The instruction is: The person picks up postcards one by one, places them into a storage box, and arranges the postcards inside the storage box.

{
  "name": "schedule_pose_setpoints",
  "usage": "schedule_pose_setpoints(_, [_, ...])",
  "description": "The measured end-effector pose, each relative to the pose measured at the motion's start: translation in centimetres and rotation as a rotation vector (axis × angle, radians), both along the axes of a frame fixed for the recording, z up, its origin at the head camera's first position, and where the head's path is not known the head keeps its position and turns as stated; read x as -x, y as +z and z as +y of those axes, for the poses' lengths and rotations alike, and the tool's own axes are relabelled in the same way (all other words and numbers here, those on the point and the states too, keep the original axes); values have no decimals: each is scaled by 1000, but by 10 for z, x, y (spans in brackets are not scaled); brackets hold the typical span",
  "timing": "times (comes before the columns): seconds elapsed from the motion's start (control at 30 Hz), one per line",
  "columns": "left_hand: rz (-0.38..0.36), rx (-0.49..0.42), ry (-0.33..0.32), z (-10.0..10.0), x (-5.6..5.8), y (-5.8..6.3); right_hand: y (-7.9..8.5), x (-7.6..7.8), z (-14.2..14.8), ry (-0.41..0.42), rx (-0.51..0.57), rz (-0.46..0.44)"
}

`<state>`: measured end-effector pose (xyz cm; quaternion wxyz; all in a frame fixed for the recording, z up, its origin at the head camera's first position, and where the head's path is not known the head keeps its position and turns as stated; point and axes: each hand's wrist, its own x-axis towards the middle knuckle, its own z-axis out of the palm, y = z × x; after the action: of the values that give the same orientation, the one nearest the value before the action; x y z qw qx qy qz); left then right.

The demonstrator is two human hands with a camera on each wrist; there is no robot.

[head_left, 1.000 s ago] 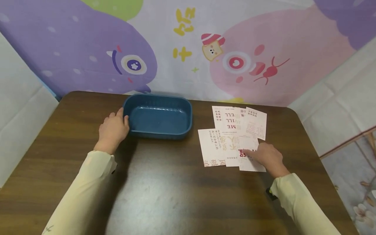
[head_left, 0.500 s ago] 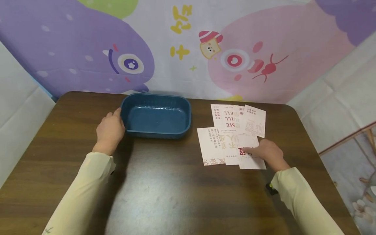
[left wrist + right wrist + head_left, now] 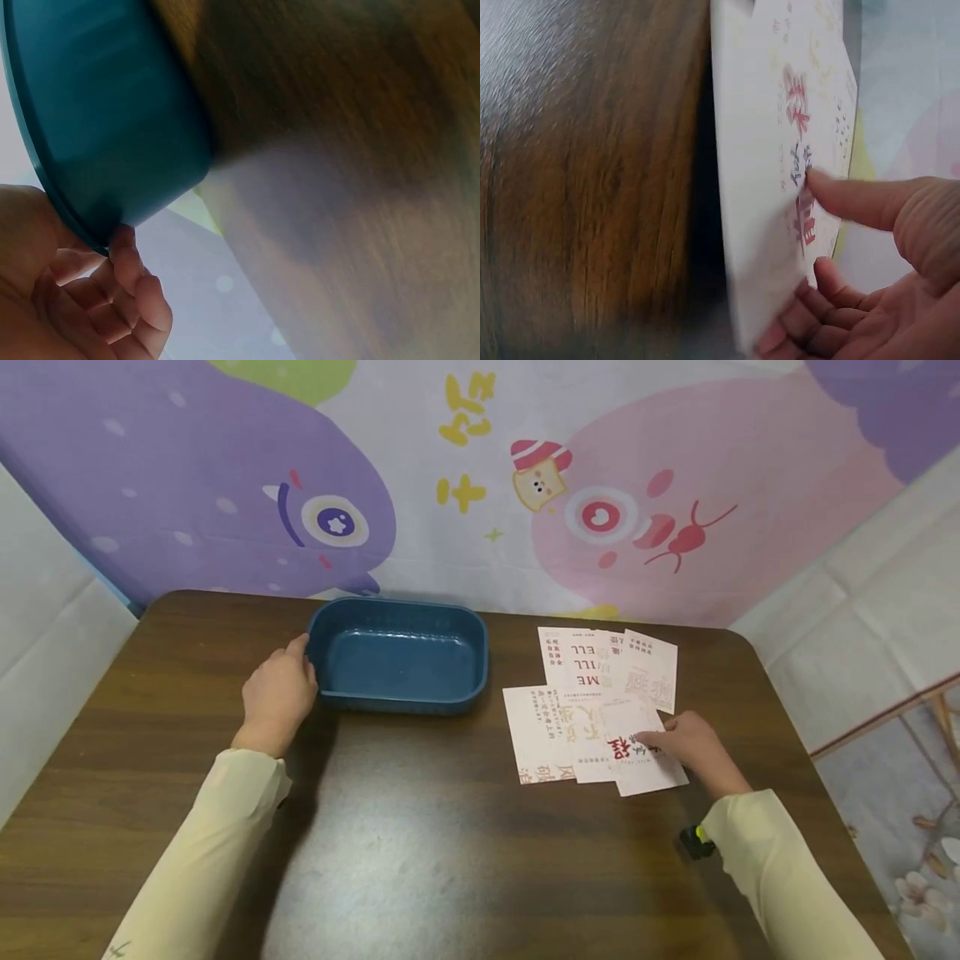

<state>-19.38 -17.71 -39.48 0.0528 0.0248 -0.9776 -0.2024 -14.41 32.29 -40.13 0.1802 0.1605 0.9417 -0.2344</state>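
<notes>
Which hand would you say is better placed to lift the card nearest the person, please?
The right hand, most likely: it pinches that card, while the left hand is over at the blue tray, holding its rim.

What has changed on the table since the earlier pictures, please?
The nearest card, pinched by the right hand, has turned askew, its near edge swinging rightward. The left hand still holds the blue container, which, like the other cards, looks unmoved.

The bench [image 3: 465,827] has dark brown wood grain. Near its back edge stands a blue tray [image 3: 401,667]; toward its back right corner lie printed cards [image 3: 596,714], overlapping.
</notes>
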Motion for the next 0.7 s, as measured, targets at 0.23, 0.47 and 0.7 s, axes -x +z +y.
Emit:
schedule_pose_setpoints(0.23, [7, -6, 1, 0, 1, -1, -3, 3, 0, -113, 119, 84])
schedule_pose_setpoints(0.47, [-3, -6, -5, 0, 1, 0, -7, 6, -1, -160, 160, 246])
schedule_pose_setpoints(0.7, [8, -15, -14, 0, 2, -3, 1, 9, -5, -168, 162, 284])
